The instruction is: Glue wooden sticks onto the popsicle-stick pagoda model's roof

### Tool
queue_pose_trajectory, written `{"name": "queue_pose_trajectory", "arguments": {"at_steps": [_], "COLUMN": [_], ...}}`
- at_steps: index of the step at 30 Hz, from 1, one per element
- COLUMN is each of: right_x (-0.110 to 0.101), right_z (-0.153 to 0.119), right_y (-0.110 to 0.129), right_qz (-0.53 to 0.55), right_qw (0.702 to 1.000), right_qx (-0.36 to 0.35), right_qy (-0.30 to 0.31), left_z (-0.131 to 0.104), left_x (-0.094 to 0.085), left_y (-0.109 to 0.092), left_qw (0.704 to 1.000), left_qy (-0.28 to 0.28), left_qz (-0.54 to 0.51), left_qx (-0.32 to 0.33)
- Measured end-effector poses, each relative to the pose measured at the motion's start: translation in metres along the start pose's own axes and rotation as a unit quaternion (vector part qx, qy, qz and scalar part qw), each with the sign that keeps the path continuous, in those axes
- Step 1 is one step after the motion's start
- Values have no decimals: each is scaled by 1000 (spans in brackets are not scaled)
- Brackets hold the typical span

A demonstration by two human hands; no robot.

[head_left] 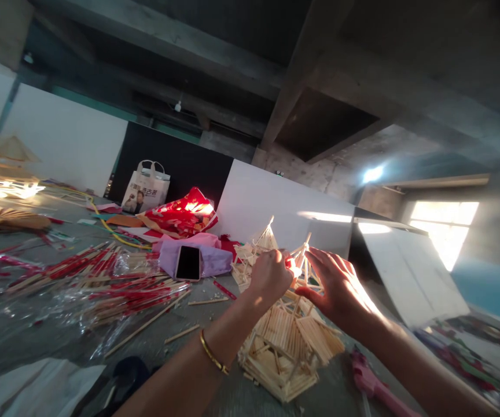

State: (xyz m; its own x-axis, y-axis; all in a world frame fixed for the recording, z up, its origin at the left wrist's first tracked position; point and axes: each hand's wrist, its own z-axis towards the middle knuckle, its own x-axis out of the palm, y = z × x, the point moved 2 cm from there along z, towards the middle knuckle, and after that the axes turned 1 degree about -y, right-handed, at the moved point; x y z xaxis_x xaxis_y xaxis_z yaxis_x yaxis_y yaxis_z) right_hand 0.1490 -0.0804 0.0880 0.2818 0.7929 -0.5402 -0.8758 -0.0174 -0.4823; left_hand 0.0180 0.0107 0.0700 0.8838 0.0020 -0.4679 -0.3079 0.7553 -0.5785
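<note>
A model building of thin wooden sticks (pixel 276 324) stands on the grey surface, with slatted roof panels and a pointed stick frame on top. My left hand (pixel 271 275), a gold bracelet (pixel 212 352) at its wrist, is closed at the left of that frame. What its fingertips pinch is too small and sunlit to make out. From the right, my right hand (pixel 337 284) reaches round the pointed frame, fingertips against its upper sticks and thumb lower down. Behind my left hand rises a second stick peak (pixel 266 236); whether it joins the model is hidden.
Left lie bundled sticks in red and clear wrapping (pixel 115 284). A phone (pixel 188 263) rests on purple cloth (pixel 217 262); behind are a red bag (pixel 184 214) and a white carrier bag (pixel 147 188). A pink glue gun (pixel 369 373) lies right. Another stick model (pixel 4 165) stands far left.
</note>
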Motion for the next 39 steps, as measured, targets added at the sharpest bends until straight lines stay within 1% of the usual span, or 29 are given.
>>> {"name": "queue_pose_trajectory", "arguments": {"at_steps": [5,8,14,23,27,32,36,39], "right_x": [4,5,6,3,0,-1,-3,-4], "right_z": [-2,-3,-5,-5,-5,-4,-2,-2], "right_y": [-3,-4,-5,-6,-4,-2,0,-2], "right_qz": [4,15,11,1,-9,-20,-31,-30], "right_qw": [1000,1000,999,1000,999,999,998,998], "right_qx": [-5,-4,2,2,-9,0,-12,-6], "right_qy": [2,6,30,23,34,43,45,49], "left_z": [0,1,2,2,3,0,-2,-1], "left_x": [4,7,11,13,16,13,10,8], "left_y": [0,1,3,4,6,4,0,-2], "left_qw": [1000,999,1000,1000,1000,1000,1000,1000], "left_qy": [17,16,6,5,4,-4,-4,2], "left_qz": [-9,-21,-21,-8,4,7,10,25], "left_qx": [-24,-29,-15,-17,-11,9,8,3]}}
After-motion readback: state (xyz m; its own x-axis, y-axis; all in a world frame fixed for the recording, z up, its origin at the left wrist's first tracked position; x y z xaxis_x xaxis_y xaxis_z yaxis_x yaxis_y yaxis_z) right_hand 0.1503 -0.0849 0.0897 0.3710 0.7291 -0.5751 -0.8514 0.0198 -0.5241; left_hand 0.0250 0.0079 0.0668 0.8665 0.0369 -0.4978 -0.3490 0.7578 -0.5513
